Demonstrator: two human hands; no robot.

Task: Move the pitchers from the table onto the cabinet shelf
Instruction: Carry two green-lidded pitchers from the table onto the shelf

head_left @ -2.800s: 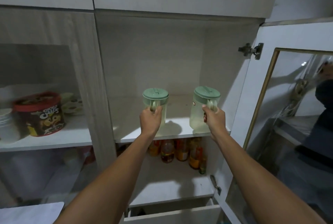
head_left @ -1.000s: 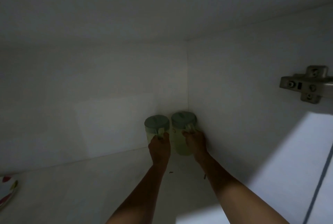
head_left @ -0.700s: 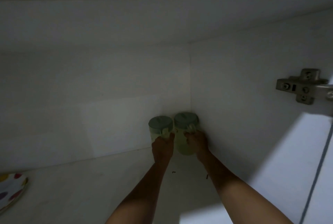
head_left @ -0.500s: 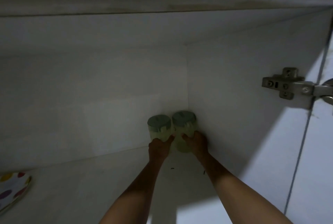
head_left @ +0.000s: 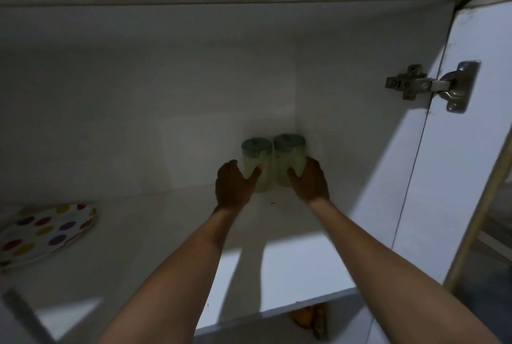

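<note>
Two pale green pitchers with darker green lids stand side by side, touching, in the back right corner of the white cabinet shelf. My left hand wraps the lower front of the left pitcher, thumb across its body. My right hand cups the lower right side of the right pitcher. Both pitchers rest upright on the shelf. Their handles are hidden from me.
A polka-dot plate lies on the shelf at the far left. The open cabinet door with its metal hinge stands at the right. Bottles show on a lower shelf under the front edge.
My hands slid from the pitchers' handles down onto their bodies. The pitchers stay in the back corner. The view pulled back, showing more of the shelf, the plate and the door.
</note>
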